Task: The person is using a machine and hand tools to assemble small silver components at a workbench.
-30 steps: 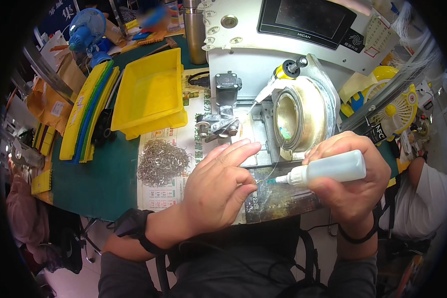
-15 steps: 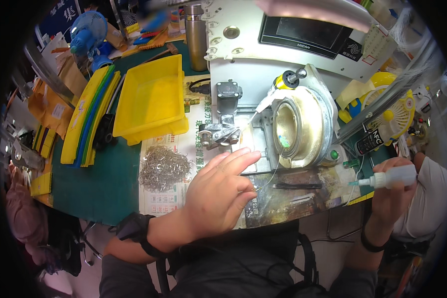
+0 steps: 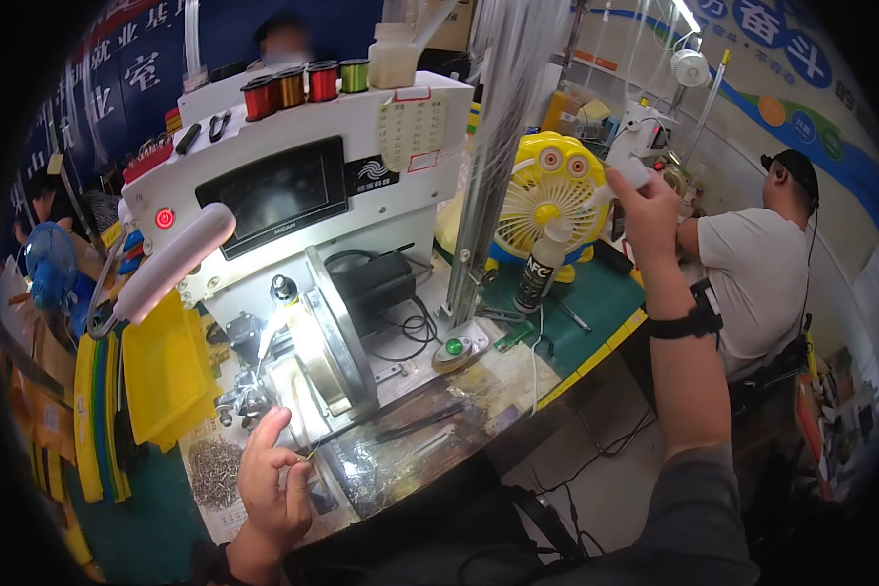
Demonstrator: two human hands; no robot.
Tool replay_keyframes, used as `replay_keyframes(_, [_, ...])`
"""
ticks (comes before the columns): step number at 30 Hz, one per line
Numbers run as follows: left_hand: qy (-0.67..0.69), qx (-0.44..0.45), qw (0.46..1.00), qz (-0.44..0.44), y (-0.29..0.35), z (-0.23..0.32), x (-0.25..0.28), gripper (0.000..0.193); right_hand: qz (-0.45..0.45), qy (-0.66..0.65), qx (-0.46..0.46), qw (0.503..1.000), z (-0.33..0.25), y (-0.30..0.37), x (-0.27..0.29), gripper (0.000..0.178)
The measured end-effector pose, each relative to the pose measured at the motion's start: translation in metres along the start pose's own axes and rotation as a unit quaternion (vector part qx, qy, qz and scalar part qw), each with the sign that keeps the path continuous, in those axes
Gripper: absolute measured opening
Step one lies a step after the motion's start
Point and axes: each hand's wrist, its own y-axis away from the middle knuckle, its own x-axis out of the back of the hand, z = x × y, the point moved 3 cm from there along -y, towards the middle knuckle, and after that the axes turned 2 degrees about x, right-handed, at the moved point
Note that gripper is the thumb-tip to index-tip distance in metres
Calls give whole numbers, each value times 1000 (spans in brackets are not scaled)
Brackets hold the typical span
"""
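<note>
My left hand (image 3: 275,488) is at the front of a winding machine (image 3: 361,220), its thumb and index finger pinched on a thin wire (image 3: 314,451). The other fingers are raised. Just beyond it stands the machine's pale ring-shaped wheel (image 3: 313,366), brightly lit, with a small clamp mechanism (image 3: 244,398) at its left. Held up at the right, beside a yellow fan (image 3: 547,210), my right hand (image 3: 651,210) is closed round a translucent white squeeze bottle (image 3: 631,176). My fingers hide part of that bottle.
A pink lamp (image 3: 178,262) hangs over the machine's left side. Left lie a yellow bin (image 3: 166,376) and a heap of small metal pieces (image 3: 215,474). Black tweezers (image 3: 420,423) rest on the bench; a dark bottle (image 3: 535,278) stands farther back. Another person (image 3: 752,244) sits at right.
The view has swung up and to the right. My right hand, with the squeeze bottle, has risen from the bench's right edge to beside the yellow fan. My left hand still pinches the wire.
</note>
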Motion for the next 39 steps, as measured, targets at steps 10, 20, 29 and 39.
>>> replay_keyframes(10, [-3,-5,1000,4,-5,0,5,7,-96,99,27,990,-25,58,-44,24])
replay_keyframes(20, [15,-26,1000,-5,-11,-1,6,13,-535,94,114,832,-40,250,-99,24])
replay_keyframes(29, [30,-29,999,-32,-9,-2,8,10,-474,-100,-175,857,-63,223,-100,12])
replay_keyframes(39, [23,-65,997,-30,-10,-3,7,19,-361,-231,-99,898,-139,232,-124,24])
